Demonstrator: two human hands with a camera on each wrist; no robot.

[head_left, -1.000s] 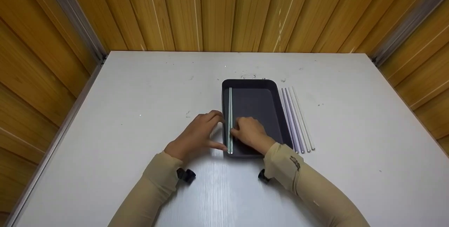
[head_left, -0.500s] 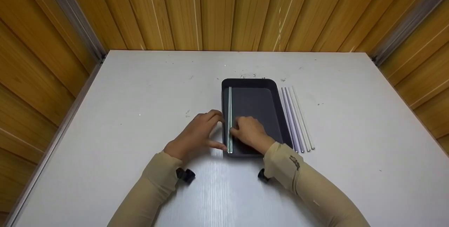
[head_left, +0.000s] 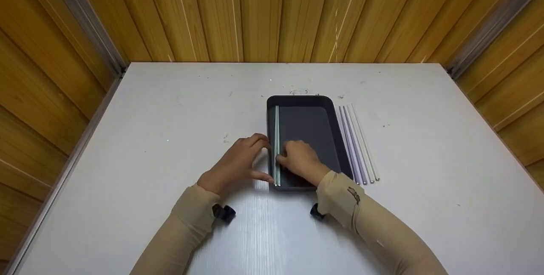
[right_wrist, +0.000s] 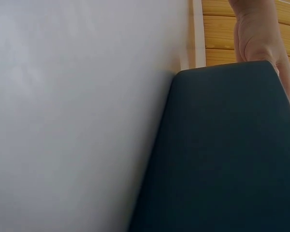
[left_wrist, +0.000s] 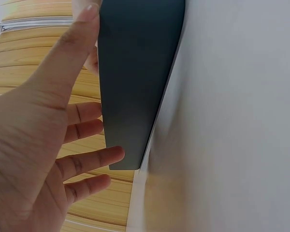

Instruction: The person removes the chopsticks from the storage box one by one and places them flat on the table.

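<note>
Tray [head_left: 306, 124] is showing charcoal; inner sticks [head_left: 277, 137] are showing mint, outer sticks [head_left: 353, 142] lilac and white; wall [head_left: 259, 15] is showing orange-brown woodgrain; sleeves [head_left: 193, 213], beige.

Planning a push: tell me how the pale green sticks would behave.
The pale green sticks look stiff, lying straight. Being slim, they may roll, but the tray has a wall at their left that would probably stop them.

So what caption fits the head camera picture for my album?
Left hand beside, right hand over a dark tray with green sticks inside.
</note>
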